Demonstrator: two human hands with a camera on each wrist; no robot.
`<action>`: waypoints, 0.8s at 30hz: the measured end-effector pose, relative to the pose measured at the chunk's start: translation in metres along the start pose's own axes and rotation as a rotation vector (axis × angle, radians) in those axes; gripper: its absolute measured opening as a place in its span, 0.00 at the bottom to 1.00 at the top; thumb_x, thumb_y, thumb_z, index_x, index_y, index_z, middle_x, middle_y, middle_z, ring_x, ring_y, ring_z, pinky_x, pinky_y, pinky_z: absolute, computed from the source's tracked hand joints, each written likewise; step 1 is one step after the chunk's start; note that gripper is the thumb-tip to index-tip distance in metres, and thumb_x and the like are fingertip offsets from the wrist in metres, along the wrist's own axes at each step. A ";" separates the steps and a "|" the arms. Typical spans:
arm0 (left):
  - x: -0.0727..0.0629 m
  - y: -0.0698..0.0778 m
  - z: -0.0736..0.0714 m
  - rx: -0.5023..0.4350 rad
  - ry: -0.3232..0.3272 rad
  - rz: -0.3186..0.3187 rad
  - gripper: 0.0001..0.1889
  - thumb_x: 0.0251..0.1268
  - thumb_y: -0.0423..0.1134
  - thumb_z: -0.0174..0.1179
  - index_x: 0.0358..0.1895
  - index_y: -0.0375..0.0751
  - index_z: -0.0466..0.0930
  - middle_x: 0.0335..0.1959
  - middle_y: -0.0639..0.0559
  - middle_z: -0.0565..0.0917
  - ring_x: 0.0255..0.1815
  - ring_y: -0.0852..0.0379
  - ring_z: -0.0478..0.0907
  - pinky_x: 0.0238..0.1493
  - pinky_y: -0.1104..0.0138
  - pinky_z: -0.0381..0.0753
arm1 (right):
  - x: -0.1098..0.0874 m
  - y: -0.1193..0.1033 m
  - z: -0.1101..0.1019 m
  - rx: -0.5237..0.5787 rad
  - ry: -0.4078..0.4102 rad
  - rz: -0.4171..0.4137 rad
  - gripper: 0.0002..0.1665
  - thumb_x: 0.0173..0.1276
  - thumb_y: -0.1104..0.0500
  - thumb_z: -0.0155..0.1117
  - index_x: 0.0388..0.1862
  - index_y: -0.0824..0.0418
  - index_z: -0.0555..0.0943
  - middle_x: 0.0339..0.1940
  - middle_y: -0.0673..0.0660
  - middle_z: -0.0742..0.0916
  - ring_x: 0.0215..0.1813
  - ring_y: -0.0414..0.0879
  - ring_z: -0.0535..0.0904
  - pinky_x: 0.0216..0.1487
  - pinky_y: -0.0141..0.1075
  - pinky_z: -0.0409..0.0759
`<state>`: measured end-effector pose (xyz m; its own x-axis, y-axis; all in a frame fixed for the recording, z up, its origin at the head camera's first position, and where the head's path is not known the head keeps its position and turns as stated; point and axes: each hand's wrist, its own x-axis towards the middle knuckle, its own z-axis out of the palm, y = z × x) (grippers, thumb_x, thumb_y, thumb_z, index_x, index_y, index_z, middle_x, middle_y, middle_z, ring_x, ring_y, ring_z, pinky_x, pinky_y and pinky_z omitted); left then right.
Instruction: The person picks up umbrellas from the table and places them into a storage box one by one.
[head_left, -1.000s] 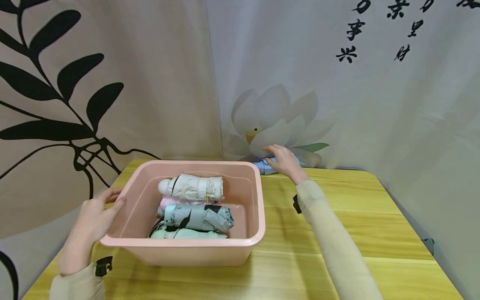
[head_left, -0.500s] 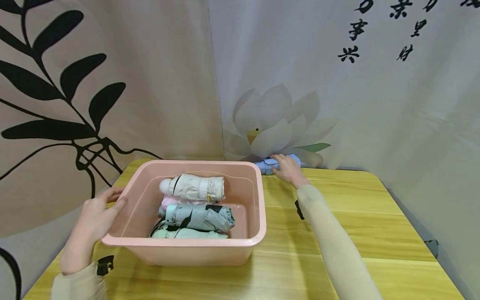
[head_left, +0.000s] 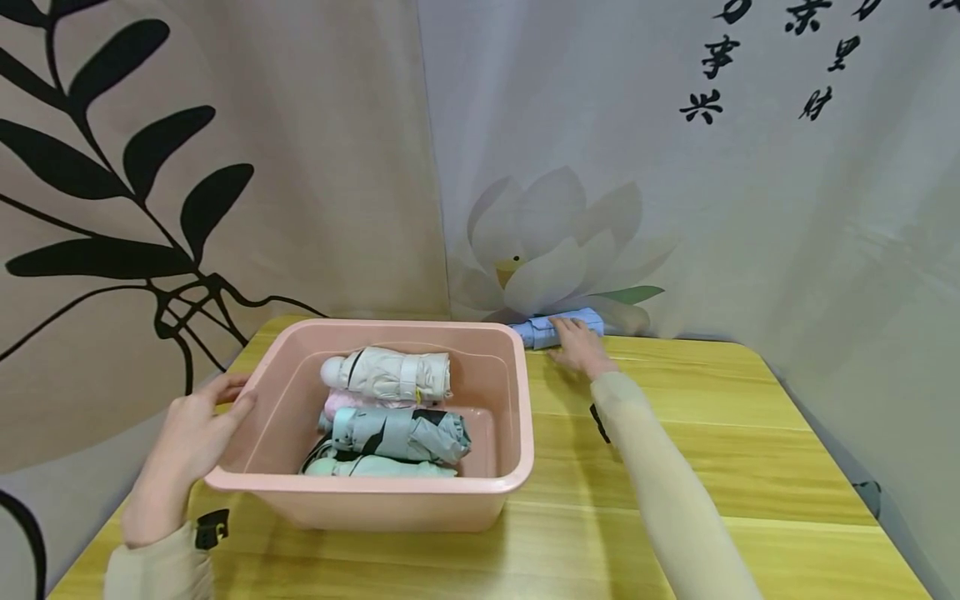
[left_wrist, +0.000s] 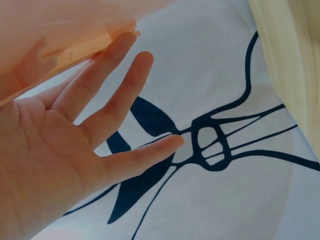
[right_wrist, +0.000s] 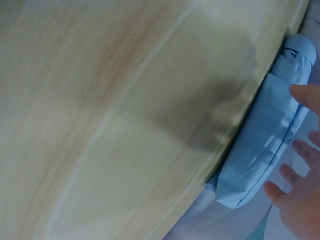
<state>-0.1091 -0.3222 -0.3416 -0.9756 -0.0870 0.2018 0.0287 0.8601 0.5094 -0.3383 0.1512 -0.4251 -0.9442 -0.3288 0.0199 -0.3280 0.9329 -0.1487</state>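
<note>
A folded blue umbrella lies at the table's back edge, right of a pink plastic basin. My right hand is at its near side, fingertips overlapping it in the head view. In the right wrist view, the spread fingers and thumb of the right hand are beside the blue umbrella, not curled round it. My left hand rests at the basin's left rim, its fingers straight against the outer wall in the left wrist view. Inside the basin lie a white folded umbrella, a grey-blue one and a mint one.
Something pink shows between the umbrellas in the basin. The yellow wooden table ends at a printed curtain behind and a pale cloth on the right.
My right hand has come down from above onto the blue umbrella, then drawn slightly toward me, baring more of its top. The left hand and basin have hardly moved.
</note>
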 end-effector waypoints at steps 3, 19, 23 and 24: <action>0.000 -0.001 0.000 0.001 0.004 0.006 0.25 0.74 0.48 0.43 0.61 0.31 0.69 0.54 0.26 0.77 0.56 0.24 0.69 0.49 0.39 0.70 | 0.002 -0.002 0.000 -0.001 -0.020 0.007 0.41 0.68 0.51 0.59 0.75 0.60 0.56 0.75 0.63 0.63 0.75 0.65 0.55 0.70 0.62 0.61; 0.001 0.000 -0.001 -0.003 0.002 0.003 0.25 0.74 0.48 0.43 0.61 0.30 0.69 0.54 0.26 0.77 0.56 0.24 0.70 0.48 0.39 0.70 | 0.005 -0.004 0.003 0.000 -0.095 0.035 0.45 0.65 0.50 0.63 0.75 0.59 0.54 0.77 0.62 0.60 0.77 0.66 0.48 0.75 0.61 0.48; 0.001 0.000 -0.001 -0.001 -0.015 -0.007 0.26 0.74 0.49 0.43 0.62 0.30 0.68 0.55 0.25 0.76 0.56 0.24 0.69 0.48 0.39 0.70 | 0.005 -0.006 -0.001 -0.022 -0.092 0.035 0.46 0.64 0.49 0.64 0.75 0.61 0.55 0.75 0.63 0.62 0.76 0.67 0.50 0.75 0.61 0.47; 0.001 0.000 -0.001 0.000 -0.017 -0.007 0.26 0.74 0.49 0.43 0.62 0.30 0.68 0.55 0.25 0.76 0.56 0.24 0.69 0.48 0.39 0.70 | 0.005 -0.006 -0.002 -0.037 -0.089 0.031 0.46 0.63 0.49 0.64 0.74 0.61 0.56 0.75 0.63 0.63 0.75 0.68 0.51 0.75 0.61 0.48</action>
<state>-0.1100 -0.3229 -0.3406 -0.9793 -0.0849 0.1837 0.0213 0.8596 0.5105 -0.3416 0.1442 -0.4219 -0.9480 -0.3099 -0.0726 -0.3011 0.9471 -0.1113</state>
